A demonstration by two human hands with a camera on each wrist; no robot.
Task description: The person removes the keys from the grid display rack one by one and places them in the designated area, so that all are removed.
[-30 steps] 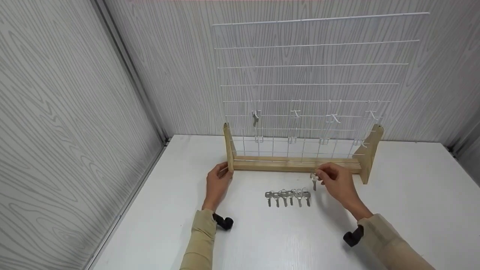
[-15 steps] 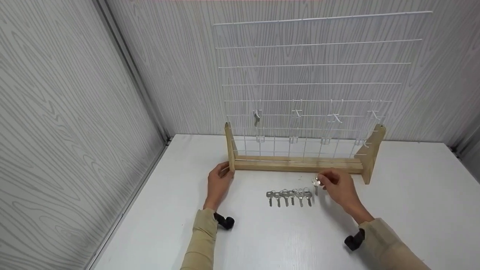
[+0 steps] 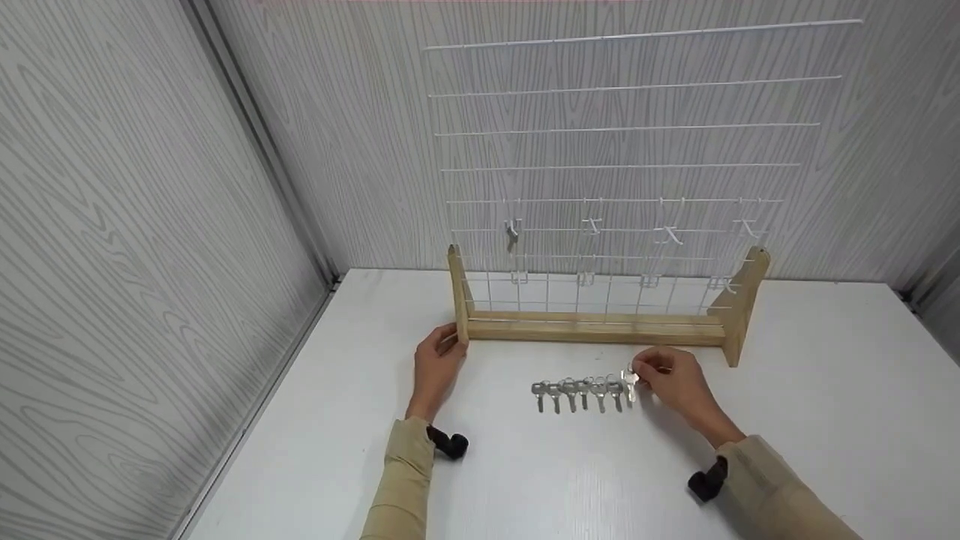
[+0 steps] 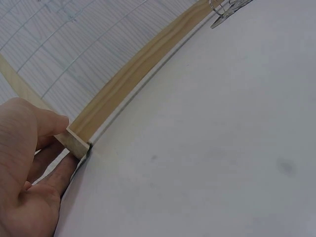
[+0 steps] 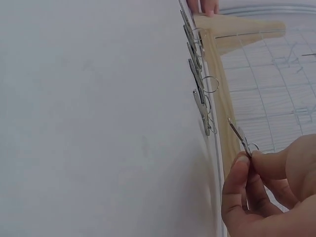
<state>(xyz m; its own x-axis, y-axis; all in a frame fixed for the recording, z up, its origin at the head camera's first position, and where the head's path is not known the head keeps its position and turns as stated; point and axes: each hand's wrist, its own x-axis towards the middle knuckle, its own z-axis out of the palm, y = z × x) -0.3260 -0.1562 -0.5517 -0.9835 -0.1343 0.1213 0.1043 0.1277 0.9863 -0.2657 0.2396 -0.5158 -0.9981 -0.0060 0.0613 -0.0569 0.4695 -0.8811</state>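
Observation:
My right hand (image 3: 676, 382) pinches a silver key (image 3: 630, 384) between thumb and fingertips, at the right end of a row of several keys (image 3: 571, 394) lying on the table. In the right wrist view the held key (image 5: 239, 133) has a small ring and is above the surface, apart from the row. My left hand (image 3: 438, 369) grips the lower left end of a wooden stand (image 3: 585, 330); in the left wrist view its thumb and fingers hold the wooden end piece (image 4: 74, 143). Another key (image 3: 512, 238) hangs on the upper left hook of the white wire grid.
The white wire grid (image 3: 622, 166) rises from the stand. Several white hooks sit on it in two rows, among them a hook (image 3: 670, 235) jutting forward. A grey wood-patterned wall (image 3: 360, 150) stands behind the white table (image 3: 525, 480), another at the left.
My right hand has lowered the key from near the stand's base toward me, to beside the right end of the key row. My left hand has stayed at the stand's end.

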